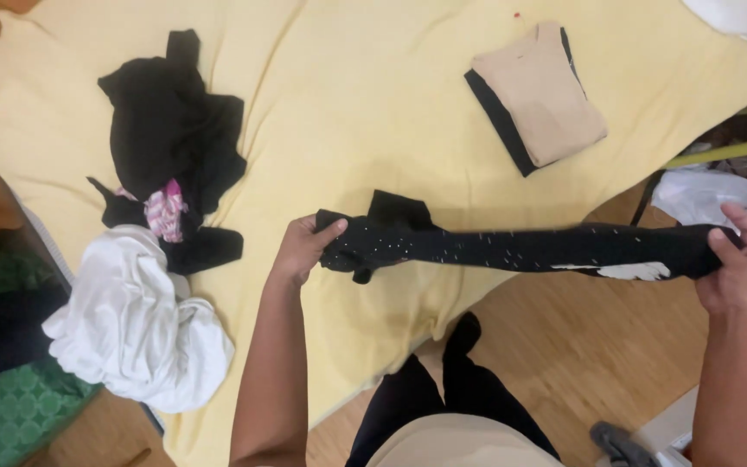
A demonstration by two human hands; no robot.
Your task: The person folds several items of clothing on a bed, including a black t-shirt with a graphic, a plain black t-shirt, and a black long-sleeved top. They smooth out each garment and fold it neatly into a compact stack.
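Black dotted garment (pixel 512 246), one piece only, hangs stretched in the air between two hands, above the near edge of the yellow sheet (pixel 347 104) and the wooden floor (pixel 581 346); its long axis runs nearly level from left to right across the view, the bunched end at the left and the end with a white patch at the right; small pale specks scatter along its length, and what sort of garment it is cannot be told while it is pulled out into a band; the left hand (pixel 303 249) is closed around the bunched end, thumb on top and fingers tucked behind the cloth; the right hand (pixel 741 268) is closed on the other end, thumb over the fabric, its outer side running close to the frame's right edge; on the sheet lie three other groups of cloth: one heap of black clothes (pixel 175 130) at the upper left with one small pink-and-white patterned piece (pixel 166 212) caught in it, one crumpled white garment (pixel 136 329) just below that heap and spilling over the sheet's edge, and one neat folded stack (pixel 536 95) at the upper right, beige on top with a black layer showing under it, so the number of pieces in it is unclear; green patterned fabric (pixel 10 406) shows at the lower left, partly cut off; white cloth (pixel 711 195) lies at the right edge, mostly hidden behind the stretched piece.
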